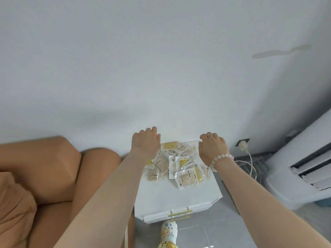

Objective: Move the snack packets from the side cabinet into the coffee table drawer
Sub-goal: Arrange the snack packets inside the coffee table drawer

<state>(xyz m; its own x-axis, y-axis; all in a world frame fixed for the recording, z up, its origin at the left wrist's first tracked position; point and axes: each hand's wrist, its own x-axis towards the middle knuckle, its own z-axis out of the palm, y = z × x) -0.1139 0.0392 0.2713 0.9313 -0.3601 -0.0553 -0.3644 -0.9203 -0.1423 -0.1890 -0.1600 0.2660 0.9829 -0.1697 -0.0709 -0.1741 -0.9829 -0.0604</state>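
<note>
Though heaped, clear yellow-printed snack packets

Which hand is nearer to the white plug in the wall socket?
Right. The right hand is just left of the plug; the left hand is farther left, beyond the snack packets.

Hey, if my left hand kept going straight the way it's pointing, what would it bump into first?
Most likely the white wall behind the side cabinet. The left hand points away from the body, past the snack packets, with nothing else visible ahead. The gap is unclear.
</note>
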